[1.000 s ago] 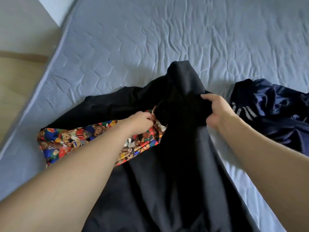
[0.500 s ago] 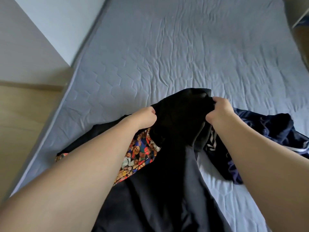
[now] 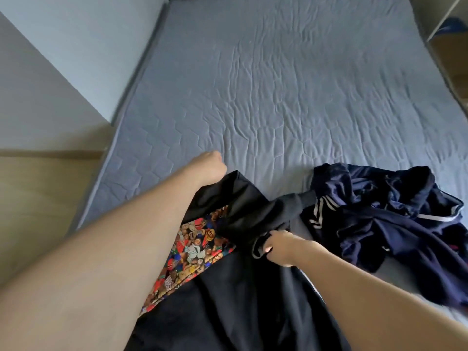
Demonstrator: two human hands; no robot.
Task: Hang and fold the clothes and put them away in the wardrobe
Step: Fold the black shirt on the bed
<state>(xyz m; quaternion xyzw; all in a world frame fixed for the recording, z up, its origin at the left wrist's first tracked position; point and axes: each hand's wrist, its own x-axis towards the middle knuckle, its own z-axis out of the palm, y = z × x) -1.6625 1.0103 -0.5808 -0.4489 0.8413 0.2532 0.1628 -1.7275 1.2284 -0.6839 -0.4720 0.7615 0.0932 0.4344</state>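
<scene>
Where the bed (image 3: 291, 97) fills most of the view, its surface is a pale blue-grey quilted cover, wrinkled across the middle and bare over its far half. A light wall (image 3: 63, 59) runs along the bed's left edge, and a strip of wooden floor (image 3: 38, 198) shows below it at the bed's near left corner. At the far right corner of the view stands a pale shelf unit (image 3: 453, 29); what it holds is too blurred to tell.

The clothes lie along the near edge of the bed. A black garment (image 3: 240, 300) spreads from the near middle toward the centre, part of it lifted off the cover. Its lining or a second piece, a colourful cartoon-print fabric (image 3: 195, 252), shows beneath its left side, partly hidden by the left forearm. Just to the right, touching the black cloth, a navy jacket with white stripes (image 3: 379, 224) lies crumpled by the bed's near right edge.

The left hand (image 3: 210, 165) reaches farthest onto the bed, with the black garment's far corner running up under it; its fingers are turned away and hidden, so I cannot tell whether its grip is closed on the cloth. The right hand (image 3: 281, 247) sits nearer, fingers curled tight round a bunched fold of the black garment, its grip clamped on the fabric close beside the navy jacket.
</scene>
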